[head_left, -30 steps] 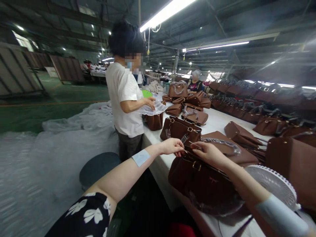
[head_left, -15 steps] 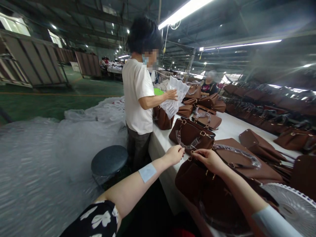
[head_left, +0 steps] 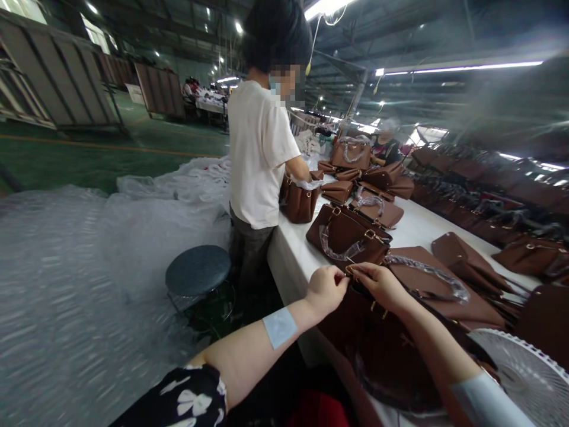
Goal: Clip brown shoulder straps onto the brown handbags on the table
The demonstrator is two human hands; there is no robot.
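Note:
A brown handbag point(head_left: 395, 356) lies on the table in front of me, its handle wrapped in clear plastic. At its upper left end, my right hand point(head_left: 377, 286) is closed in a pinch on a small gold-coloured metal fitting point(head_left: 349, 270). My left hand point(head_left: 328, 289) is closed right beside it, fingertips pinched together close to the fitting; what they hold is too small to make out. Just beyond both hands stands another brown handbag point(head_left: 344, 232) with gold buckles and plastic-wrapped handles.
More brown handbags point(head_left: 440, 279) cover the white table point(head_left: 288, 252). A white fan point(head_left: 520, 370) is at the lower right. A co-worker in a white T-shirt point(head_left: 258, 154) stands at the table's left edge, near a round stool point(head_left: 198, 270) and heaped clear plastic point(head_left: 111, 267).
My left hand has moved right, up to the fitting beside my right hand. The co-worker's hand and white plastic sheet have gone down to a bag. The view has shifted slightly.

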